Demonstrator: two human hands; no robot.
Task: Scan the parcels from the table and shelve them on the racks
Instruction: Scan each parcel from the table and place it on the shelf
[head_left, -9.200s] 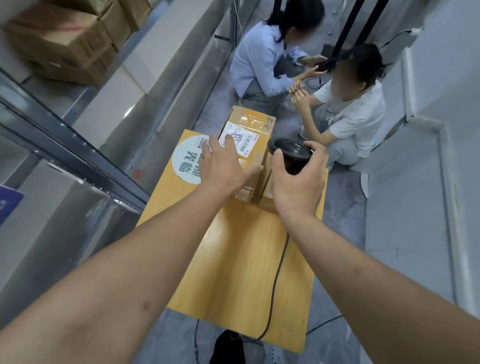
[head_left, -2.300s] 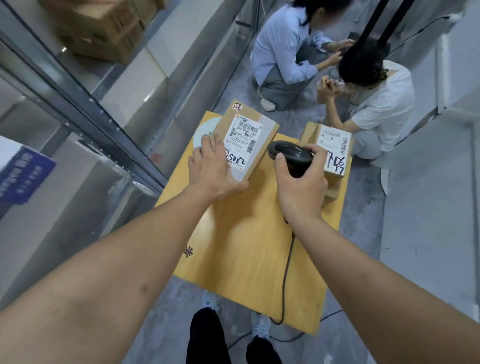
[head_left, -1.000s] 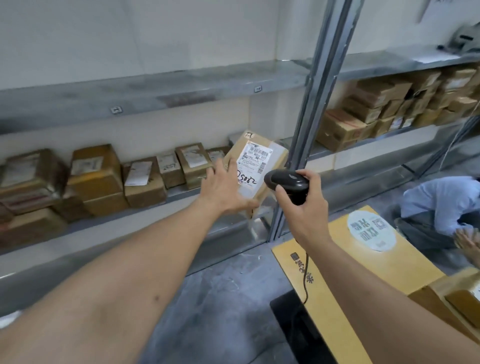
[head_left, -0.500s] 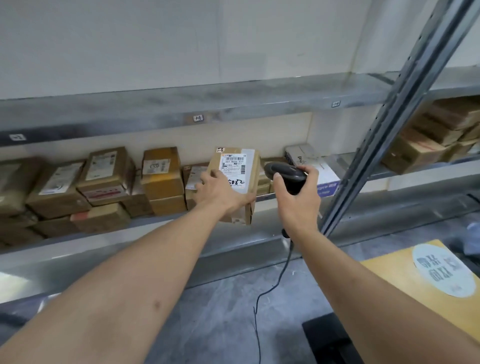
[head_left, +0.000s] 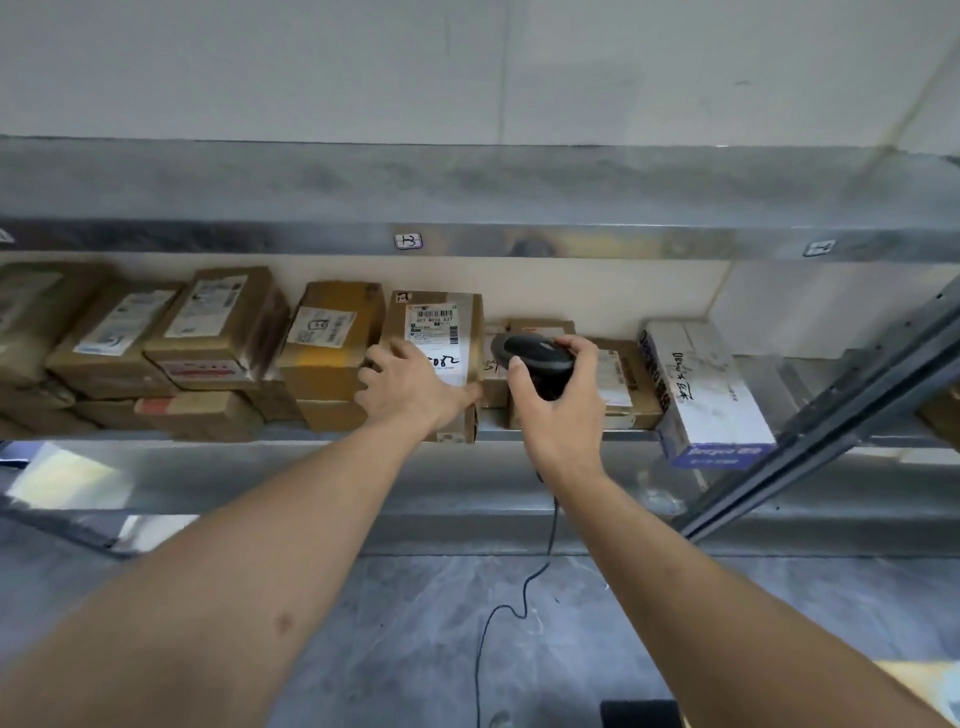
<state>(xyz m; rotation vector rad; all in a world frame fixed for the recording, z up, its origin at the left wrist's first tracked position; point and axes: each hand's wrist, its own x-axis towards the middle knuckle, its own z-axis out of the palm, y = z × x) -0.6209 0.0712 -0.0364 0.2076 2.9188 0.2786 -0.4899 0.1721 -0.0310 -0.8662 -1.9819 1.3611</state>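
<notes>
Half a second ago the parcel (head_left: 434, 358) was held in the air in front of the rack; now it stands on the lower shelf (head_left: 519, 434), at that shelf's front edge, its bottom front corner reaching just past the lip. It sits upright with its white label facing out, close against a brown box (head_left: 332, 343) on its left, with smaller cartons (head_left: 540, 332) behind it to the right. The left hand (head_left: 410, 387) grips the parcel's front face, fingers curled round its left edge and thumb running along the lower right. The right hand (head_left: 556, 400) is apart from the left and is wrapped round the black scanner (head_left: 532, 356), as before, holding it level with the parcel's right side; its cable (head_left: 519, 597) hangs down toward the floor. The view has also closed in on the shelf, and the yellow table seen earlier at the lower right now shows only as a sliver at the frame's bottom right corner. Along the shelf to the left, more labelled cardboard boxes (head_left: 218, 322) are stacked two high; toward its right end lies a white carton (head_left: 701, 389) with a blue end and handwriting on top. A second metal shelf (head_left: 467, 208) runs overhead with small tags on its front edge, a grey upright (head_left: 831, 415) slants down at the right, and the floor (head_left: 415, 623) is mottled grey concrete below a pale wall.
</notes>
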